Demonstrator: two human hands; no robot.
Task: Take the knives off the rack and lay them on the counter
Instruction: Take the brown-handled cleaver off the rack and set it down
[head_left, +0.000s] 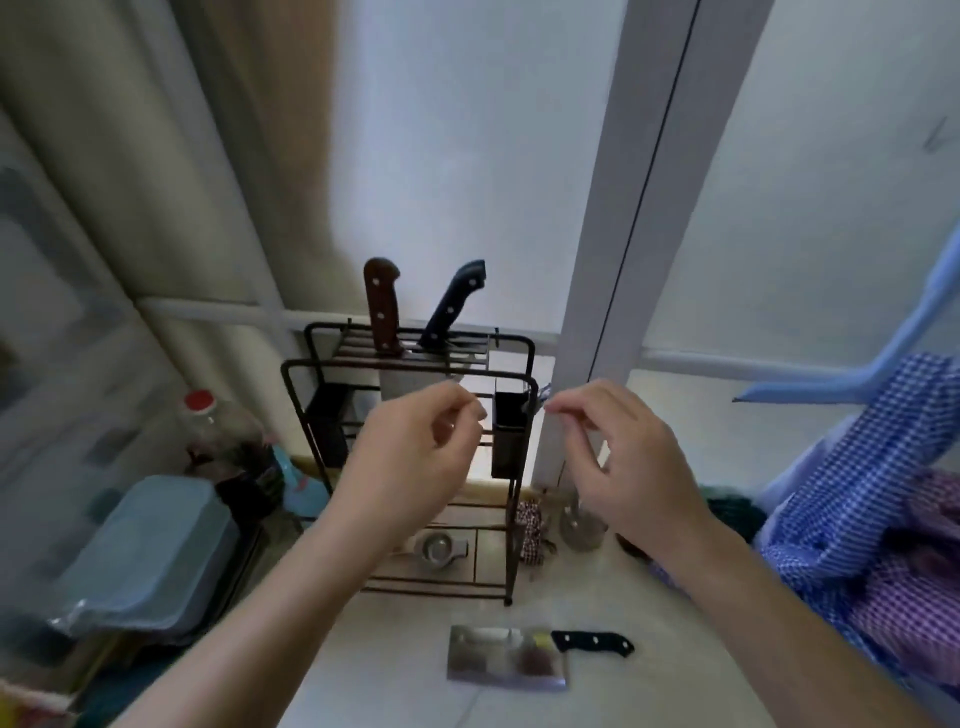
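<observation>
Already one cleaver (508, 659) lies flat on the worktop (597, 597) in front of the rack (410, 374). Two knives stand in the rack's top slots, a brown-handled knife (382, 306) and a black-handled knife (453, 304). Both hands hover before the rack, left hand (415, 457) and right hand (628, 457), fingers loosely curled, holding nothing.

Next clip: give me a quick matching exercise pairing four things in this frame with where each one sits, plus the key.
Things:
1. cleaver
2. brown-handled knife
3. red-capped bottle
4. checked cloth

Places:
A. left of the rack
B. flat on the counter
C. far right of the frame
D. upright in the rack's top slot

Pairs: 1-B, 2-D, 3-A, 4-C
</observation>
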